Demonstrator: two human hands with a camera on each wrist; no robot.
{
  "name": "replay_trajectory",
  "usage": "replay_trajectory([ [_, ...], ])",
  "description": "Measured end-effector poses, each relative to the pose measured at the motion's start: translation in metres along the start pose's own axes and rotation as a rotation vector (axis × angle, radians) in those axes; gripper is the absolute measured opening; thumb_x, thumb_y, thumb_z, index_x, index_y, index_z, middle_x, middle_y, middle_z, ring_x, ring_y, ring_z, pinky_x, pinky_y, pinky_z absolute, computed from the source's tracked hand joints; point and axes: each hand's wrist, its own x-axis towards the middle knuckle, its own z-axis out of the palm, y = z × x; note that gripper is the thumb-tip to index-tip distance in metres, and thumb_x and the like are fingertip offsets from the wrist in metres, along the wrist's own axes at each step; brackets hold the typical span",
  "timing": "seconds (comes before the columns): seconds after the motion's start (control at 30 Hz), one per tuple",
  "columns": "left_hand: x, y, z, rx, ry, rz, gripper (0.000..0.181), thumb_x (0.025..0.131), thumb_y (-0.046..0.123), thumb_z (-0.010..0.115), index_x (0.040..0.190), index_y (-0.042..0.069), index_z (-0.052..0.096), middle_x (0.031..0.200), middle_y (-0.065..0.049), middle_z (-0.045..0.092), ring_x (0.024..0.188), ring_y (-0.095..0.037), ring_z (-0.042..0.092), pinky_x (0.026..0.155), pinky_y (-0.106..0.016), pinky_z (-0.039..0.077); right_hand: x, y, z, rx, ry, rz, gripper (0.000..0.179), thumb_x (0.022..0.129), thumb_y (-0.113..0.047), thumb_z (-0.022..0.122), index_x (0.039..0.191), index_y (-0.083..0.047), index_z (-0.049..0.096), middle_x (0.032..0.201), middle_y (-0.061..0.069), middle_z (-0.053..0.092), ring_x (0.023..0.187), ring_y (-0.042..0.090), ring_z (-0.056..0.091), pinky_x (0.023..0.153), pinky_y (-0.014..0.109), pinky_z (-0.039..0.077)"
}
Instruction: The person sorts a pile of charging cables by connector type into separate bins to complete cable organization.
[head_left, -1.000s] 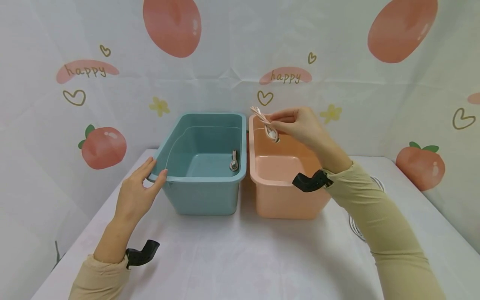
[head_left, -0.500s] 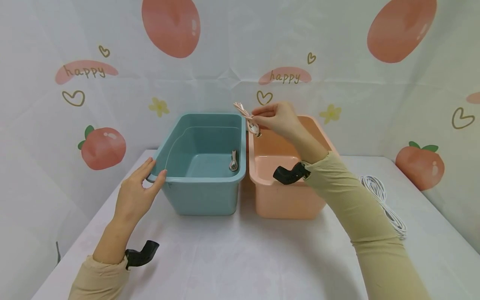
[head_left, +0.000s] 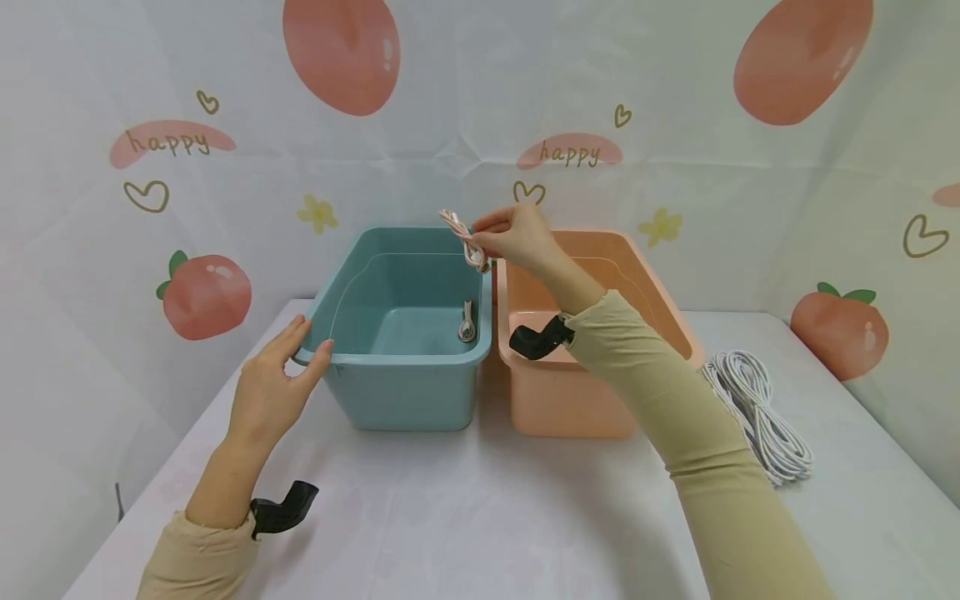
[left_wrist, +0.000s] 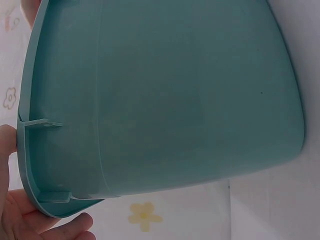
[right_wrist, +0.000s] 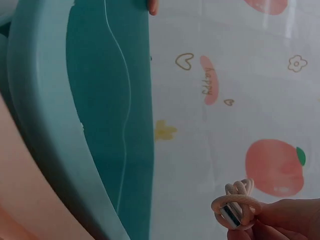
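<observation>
Between thumb and fingertips, my right hand (head_left: 521, 237) pinches a bundled pale pink USB cable (head_left: 465, 240) above the right rim of the blue-green plastic bin (head_left: 408, 398). In the right wrist view, the metal USB plug (right_wrist: 230, 215) shows within the cable's loops. My left hand (head_left: 268, 392) grips that bin's front left corner; the left wrist view shows fingers (left_wrist: 70, 229) around the underside of the rim. A similar small cable bundle (head_left: 467, 323) lies inside the bin, at its right side.
An orange plastic bin (head_left: 573, 408) stands close to the right of the blue-green one. Farther right, a long white coiled cable (head_left: 761, 421) lies on the white table (head_left: 450, 517), partly behind my right sleeve. A printed cloth (head_left: 442, 100) hangs behind the bins.
My right hand has carried the pink cable left, from above the orange bin to the blue-green bin's right side. More of the white coil is uncovered. The left hand has stayed put.
</observation>
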Motion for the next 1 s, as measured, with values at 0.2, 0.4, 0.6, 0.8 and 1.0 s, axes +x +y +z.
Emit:
replay_trajectory([
  [0.2, 0.0, 0.001, -0.001, -0.001, -0.004, -0.005, 0.059, 0.093, 0.038, 0.052, 0.137, -0.001, 0.043, 0.145, -0.017, 0.041, 0.134, -0.04, 0.038, 0.102, -0.06, 0.036, 0.009, -0.003, 0.012, 0.014, -0.003, 0.021, 0.025, 0.087, -0.01, 0.063, 0.109, -0.001, 0.067, 0.11, 0.018, 0.069, 0.09, 0.018, 0.068, 0.077, 0.023, 0.056],
  [0.4, 0.0, 0.0, 0.0, -0.002, 0.008, 0.011, 0.058, 0.093, 0.037, 0.052, 0.136, -0.002, 0.045, 0.144, -0.018, 0.042, 0.132, -0.041, 0.039, 0.102, -0.06, 0.035, 0.015, -0.006, 0.024, 0.068, 0.014, 0.037, 0.023, 0.086, -0.008, 0.063, 0.107, 0.002, 0.068, 0.108, 0.019, 0.069, 0.09, 0.021, 0.068, 0.079, 0.027, 0.057],
  [0.6, 0.0, -0.001, 0.0, 0.0, 0.013, 0.02, 0.057, 0.093, 0.036, 0.052, 0.136, -0.002, 0.045, 0.144, -0.018, 0.042, 0.132, -0.041, 0.04, 0.102, -0.06, 0.036, 0.021, -0.007, 0.035, 0.09, 0.036, 0.062, 0.022, 0.086, -0.007, 0.064, 0.105, 0.002, 0.068, 0.107, 0.019, 0.069, 0.094, 0.025, 0.068, 0.08, 0.029, 0.057],
  [0.8, 0.0, -0.001, 0.0, 0.001, 0.002, 0.003, 0.059, 0.093, 0.037, 0.052, 0.137, -0.001, 0.044, 0.145, -0.018, 0.041, 0.133, -0.041, 0.039, 0.102, -0.06, 0.036, 0.027, -0.006, 0.046, 0.097, 0.051, 0.09, 0.021, 0.086, -0.007, 0.064, 0.105, 0.002, 0.068, 0.107, 0.019, 0.068, 0.095, 0.026, 0.067, 0.077, 0.026, 0.057],
  [1.0, 0.0, 0.0, 0.0, 0.002, 0.0, 0.003, 0.059, 0.093, 0.038, 0.051, 0.137, -0.001, 0.044, 0.145, -0.018, 0.041, 0.133, -0.041, 0.039, 0.102, -0.06, 0.036, 0.03, -0.006, 0.058, 0.038, 0.074, 0.1, 0.02, 0.085, -0.007, 0.064, 0.103, 0.001, 0.069, 0.105, 0.018, 0.068, 0.081, 0.02, 0.064, 0.073, 0.026, 0.057],
])
